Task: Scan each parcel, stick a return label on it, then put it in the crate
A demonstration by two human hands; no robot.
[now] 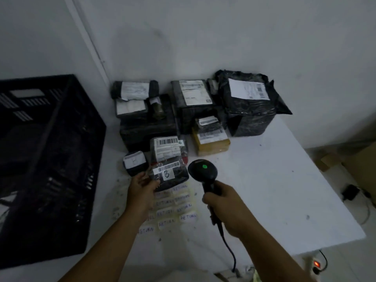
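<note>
A black crate (46, 159) stands well to the left of the left hand (142, 190); that hand grips a small dark parcel (168, 176) marked "B", held just above the return labels (175, 208) on the white table (274, 190); close to its right, the right hand (225, 206) is curled round the scanner (203, 169) handle; more parcels (191, 112) lie beyond both hands.
</note>
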